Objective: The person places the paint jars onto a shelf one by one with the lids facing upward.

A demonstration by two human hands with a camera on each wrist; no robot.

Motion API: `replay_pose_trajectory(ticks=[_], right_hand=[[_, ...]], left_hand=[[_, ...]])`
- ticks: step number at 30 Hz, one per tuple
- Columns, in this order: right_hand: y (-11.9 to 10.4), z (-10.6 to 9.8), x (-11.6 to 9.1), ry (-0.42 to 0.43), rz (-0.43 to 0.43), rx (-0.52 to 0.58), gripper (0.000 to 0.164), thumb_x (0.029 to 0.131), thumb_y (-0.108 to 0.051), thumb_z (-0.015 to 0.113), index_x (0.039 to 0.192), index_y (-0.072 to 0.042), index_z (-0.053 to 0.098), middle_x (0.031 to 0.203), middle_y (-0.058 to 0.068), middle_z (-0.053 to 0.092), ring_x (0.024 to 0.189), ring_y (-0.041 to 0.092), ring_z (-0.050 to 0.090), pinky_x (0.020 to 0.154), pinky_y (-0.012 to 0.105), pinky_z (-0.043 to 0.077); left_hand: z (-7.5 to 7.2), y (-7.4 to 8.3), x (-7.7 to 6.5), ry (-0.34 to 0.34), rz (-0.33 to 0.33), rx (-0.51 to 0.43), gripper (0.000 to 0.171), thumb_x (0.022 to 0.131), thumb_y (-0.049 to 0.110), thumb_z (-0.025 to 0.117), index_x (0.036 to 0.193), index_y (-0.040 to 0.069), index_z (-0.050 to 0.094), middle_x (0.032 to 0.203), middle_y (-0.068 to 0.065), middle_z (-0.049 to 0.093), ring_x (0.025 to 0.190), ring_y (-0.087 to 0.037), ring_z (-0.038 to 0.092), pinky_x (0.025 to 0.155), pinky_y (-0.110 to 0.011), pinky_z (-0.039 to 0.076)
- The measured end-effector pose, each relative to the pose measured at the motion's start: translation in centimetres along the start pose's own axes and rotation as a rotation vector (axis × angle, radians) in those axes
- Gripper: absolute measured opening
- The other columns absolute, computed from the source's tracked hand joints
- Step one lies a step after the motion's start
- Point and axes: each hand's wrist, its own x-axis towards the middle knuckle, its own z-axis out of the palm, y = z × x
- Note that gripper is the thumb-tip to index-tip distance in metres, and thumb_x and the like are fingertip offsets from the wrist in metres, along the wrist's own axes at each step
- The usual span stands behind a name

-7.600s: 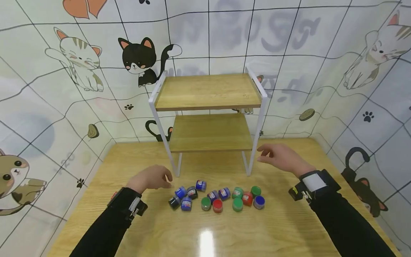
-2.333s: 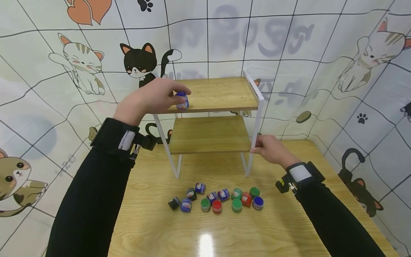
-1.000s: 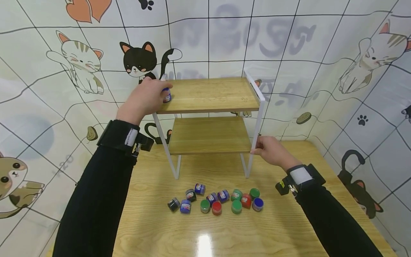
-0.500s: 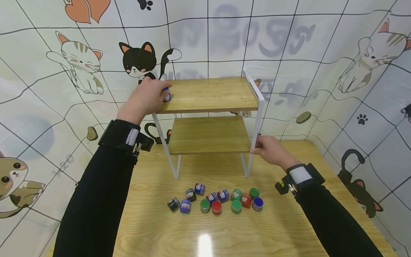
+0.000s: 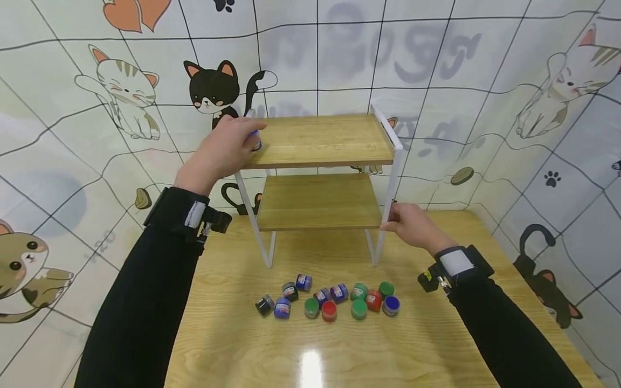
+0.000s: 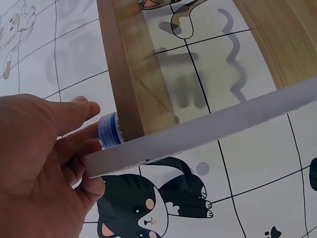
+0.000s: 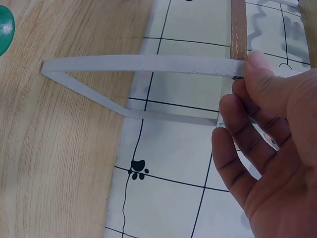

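Observation:
My left hand (image 5: 225, 145) is at the left end of the upper board of a two-tier shelf (image 5: 320, 143). A small blue paint jar (image 5: 256, 142) stands there, partly hidden by the fingers. In the left wrist view the thumb stands off from the jar (image 6: 110, 130), while a finger touches its lid; the other fingers are loosely bent by the white side bar (image 6: 198, 128). My right hand (image 5: 412, 223) pinches the shelf's white right leg at the lower board's corner, the thumb on the frame (image 7: 148, 63) in the right wrist view.
In front of the shelf, several paint jars lie or stand in a loose cluster: black (image 5: 264, 305), blue (image 5: 282, 307), green (image 5: 359, 309) and red (image 5: 329, 311). The wooden table (image 5: 310, 345) carries them. A cat-print sheet (image 5: 315, 54) hangs close behind the shelf and along both sides.
Earlier, my left hand carried the blue jar from the table cluster to the upper board's left end; since then its grip has loosened. My right hand moved onto the shelf leg and has stayed there.

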Motion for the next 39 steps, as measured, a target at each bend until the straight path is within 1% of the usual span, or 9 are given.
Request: replay_pose_trajectory(ticks=[5,9,10,14,17,22,28,33,39], right_hand=[[0.1,0.0,0.0,-0.003,0.002,0.004,0.017,0.092,-0.013,0.066,0.101,0.002,0.065,0.089,0.013,0.070,0.081,0.023,0.063,0.072,0.039,0.052],[0.0,-0.1,-0.1,-0.007,0.004,0.005,0.016,0.093,-0.013,0.065,0.101,0.001,0.065,0.090,0.013,0.070,0.083,0.023,0.064,0.073,0.040,0.053],[0.0,-0.1,-0.1,-0.008,0.002,0.007,0.016,0.092,-0.012,0.065,0.102,0.001,0.065,0.090,0.013,0.070,0.083,0.023,0.064,0.073,0.040,0.053],[0.2,0.0,0.0,-0.004,-0.003,0.008,0.016,0.092,-0.012,0.066,0.101,0.002,0.064,0.089,0.013,0.070,0.081,0.023,0.063,0.072,0.039,0.052],[0.2,-0.1,0.0,-0.005,0.001,0.007,0.016,0.092,-0.012,0.066,0.100,0.001,0.064,0.087,0.013,0.069,0.079,0.022,0.061,0.071,0.037,0.051],[0.2,0.0,0.0,-0.011,0.010,0.007,0.016,0.092,-0.013,0.066,0.100,0.001,0.064,0.087,0.012,0.068,0.077,0.021,0.059,0.069,0.035,0.049],[0.1,-0.1,0.0,0.004,-0.004,-0.003,0.015,0.092,-0.013,0.066,0.099,0.001,0.064,0.085,0.012,0.068,0.076,0.021,0.058,0.068,0.034,0.048],[0.0,-0.2,0.0,-0.001,0.015,-0.009,0.016,0.092,-0.013,0.066,0.099,0.001,0.063,0.086,0.012,0.067,0.076,0.022,0.057,0.068,0.034,0.047],[0.1,-0.1,-0.1,-0.009,0.027,-0.006,0.016,0.093,-0.014,0.065,0.098,0.001,0.063,0.086,0.012,0.067,0.076,0.022,0.056,0.068,0.033,0.046]], left_hand=[[-0.1,0.4,-0.8,0.036,0.071,-0.060,0.037,0.102,0.009,0.045,0.138,0.007,0.053,0.139,-0.014,0.057,0.119,-0.034,0.045,0.105,-0.044,0.037],[0.3,1.0,-1.7,0.055,0.128,-0.065,0.035,0.102,0.009,0.047,0.136,0.007,0.055,0.137,-0.012,0.059,0.113,-0.031,0.046,0.099,-0.042,0.040],[0.5,1.1,-1.9,0.061,0.146,-0.063,0.035,0.102,0.009,0.047,0.135,0.007,0.056,0.137,-0.011,0.059,0.112,-0.031,0.046,0.097,-0.042,0.041],[1.4,1.3,-2.8,0.092,0.213,-0.074,0.031,0.101,0.008,0.049,0.130,0.007,0.060,0.132,-0.010,0.061,0.117,-0.030,0.049,0.103,-0.042,0.039],[2.2,1.4,-3.5,0.093,0.267,-0.085,0.029,0.101,0.008,0.050,0.126,0.008,0.063,0.129,-0.008,0.063,0.124,-0.027,0.050,0.109,-0.042,0.037],[3.5,1.3,-4.4,0.099,0.314,-0.093,0.028,0.101,0.007,0.050,0.124,0.011,0.065,0.129,-0.006,0.063,0.121,-0.025,0.051,0.101,-0.040,0.044],[4.6,1.1,-5.6,0.153,0.397,-0.143,0.029,0.099,0.005,0.051,0.123,0.011,0.066,0.130,-0.007,0.063,0.123,-0.026,0.052,0.102,-0.041,0.045],[6.1,1.2,-6.6,0.076,0.442,-0.187,0.027,0.099,0.004,0.052,0.121,0.011,0.067,0.124,-0.005,0.066,0.114,-0.022,0.056,0.098,-0.039,0.047],[9.2,1.3,-7.9,-0.110,0.413,-0.205,0.027,0.099,0.008,0.054,0.122,0.015,0.067,0.122,0.001,0.066,0.115,-0.017,0.058,0.096,-0.035,0.049]])
